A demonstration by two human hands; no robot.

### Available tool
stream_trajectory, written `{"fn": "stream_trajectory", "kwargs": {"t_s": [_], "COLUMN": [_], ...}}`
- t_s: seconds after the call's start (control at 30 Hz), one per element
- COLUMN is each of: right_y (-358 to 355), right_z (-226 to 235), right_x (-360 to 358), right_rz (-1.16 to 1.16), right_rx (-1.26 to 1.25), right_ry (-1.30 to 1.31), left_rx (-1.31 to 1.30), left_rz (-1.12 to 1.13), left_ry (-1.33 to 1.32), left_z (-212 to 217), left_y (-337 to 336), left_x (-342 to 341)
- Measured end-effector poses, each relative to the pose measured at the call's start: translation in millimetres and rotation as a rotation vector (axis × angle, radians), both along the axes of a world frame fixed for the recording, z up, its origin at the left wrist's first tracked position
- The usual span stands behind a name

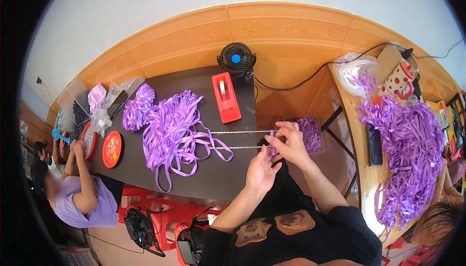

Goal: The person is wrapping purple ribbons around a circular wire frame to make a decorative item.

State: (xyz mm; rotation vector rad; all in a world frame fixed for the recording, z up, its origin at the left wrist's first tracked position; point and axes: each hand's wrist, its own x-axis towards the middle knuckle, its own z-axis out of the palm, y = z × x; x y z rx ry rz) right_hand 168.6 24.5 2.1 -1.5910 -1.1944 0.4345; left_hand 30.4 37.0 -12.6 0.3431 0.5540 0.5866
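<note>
Two thin metal rods (242, 132) stick out past the right end of the dark table, side by side. A short piece of purple ribbon (273, 135) lies across them near their tips. My right hand (290, 145) is closed on this ribbon from above, its thumb and fingers pinched at the rods. Below the nearer rod, my left hand (261, 172) is turned palm up with its fingers apart and slightly curled, close to the ribbon's lower end. A loose heap of purple ribbon (172, 130) lies on the table left of the rods, some loops reaching them.
On the dark table (204, 183) stand a red tape dispenser (226, 98), a small black fan (236, 58) and a red round dish (112, 149). Purple pieces fill a bin (310, 135) below. Right, a wooden table bears more ribbon (407, 135) and a phone (374, 144). People sit at both sides.
</note>
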Motion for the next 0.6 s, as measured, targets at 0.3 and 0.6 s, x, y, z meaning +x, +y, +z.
{"fn": "stream_trajectory", "kwargs": {"t_s": [0.3,0.6], "right_y": [16,25], "right_z": [7,7], "right_x": [-9,-8], "right_rz": [-0.006,0.094], "right_rx": [-0.123,-0.145], "right_ry": [-0.532,-0.436], "left_rx": [0.012,0.018], "left_rz": [0.007,0.013], "left_ry": [-0.011,-0.002], "left_z": [3,-1], "left_y": [-3,-2], "left_x": [2,3]}}
